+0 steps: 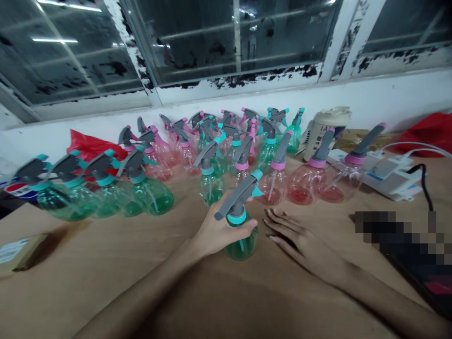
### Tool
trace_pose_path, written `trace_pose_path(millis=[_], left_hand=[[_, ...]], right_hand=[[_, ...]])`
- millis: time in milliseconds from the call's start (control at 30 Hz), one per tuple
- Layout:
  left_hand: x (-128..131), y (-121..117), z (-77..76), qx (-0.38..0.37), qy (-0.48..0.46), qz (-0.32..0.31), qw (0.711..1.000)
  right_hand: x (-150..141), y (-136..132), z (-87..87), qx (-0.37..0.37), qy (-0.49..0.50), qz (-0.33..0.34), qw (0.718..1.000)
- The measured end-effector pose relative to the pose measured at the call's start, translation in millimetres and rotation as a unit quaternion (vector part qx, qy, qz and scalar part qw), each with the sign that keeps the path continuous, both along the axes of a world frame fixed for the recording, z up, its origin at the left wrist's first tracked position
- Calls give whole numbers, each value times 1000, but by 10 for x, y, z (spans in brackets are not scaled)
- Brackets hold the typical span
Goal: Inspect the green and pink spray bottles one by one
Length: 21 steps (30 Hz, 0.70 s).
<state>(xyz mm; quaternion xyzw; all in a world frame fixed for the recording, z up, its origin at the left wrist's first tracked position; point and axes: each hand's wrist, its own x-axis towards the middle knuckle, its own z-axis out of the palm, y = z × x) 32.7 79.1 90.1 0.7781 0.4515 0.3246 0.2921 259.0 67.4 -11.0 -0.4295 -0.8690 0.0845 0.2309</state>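
My left hand (226, 230) is wrapped round a green spray bottle (242, 247) with a grey and teal trigger head, which stands upright in front of me. To its right, my right hand (296, 235) lies on the brown table (197, 296) with its fingers stretched out, holding nothing. Just beyond my hands is a short row of pink spray bottles (307, 183) with pink collars. Another green spray bottle (211, 181) stands behind my left wrist. At the left, several green spray bottles (153, 195) stand side by side.
More pink and green spray bottles crowd the back by the wall (212, 101). A lidded coffee cup (326, 134) and a white power strip (388, 176) with cables are at the back right. A dark, partly pixelated object (406, 254) lies right; a small cardboard box (23, 254) lies left.
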Motion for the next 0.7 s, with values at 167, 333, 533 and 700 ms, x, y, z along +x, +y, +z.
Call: trace_pose_path(millis=[167, 333, 533, 700], left_hand=[[-87, -180, -24, 24, 1, 42, 999], [-336, -369, 80, 54, 52, 96, 993], [-912, -369, 64, 117, 147, 243, 952], [-1154, -158, -14, 153, 168, 299, 927]], right_hand=[[2, 10, -16, 9, 11, 7, 1000], [6, 4, -19, 23, 3, 12, 1000], [84, -61, 3, 9, -49, 9, 999], [206, -218, 12, -18, -32, 11, 999]])
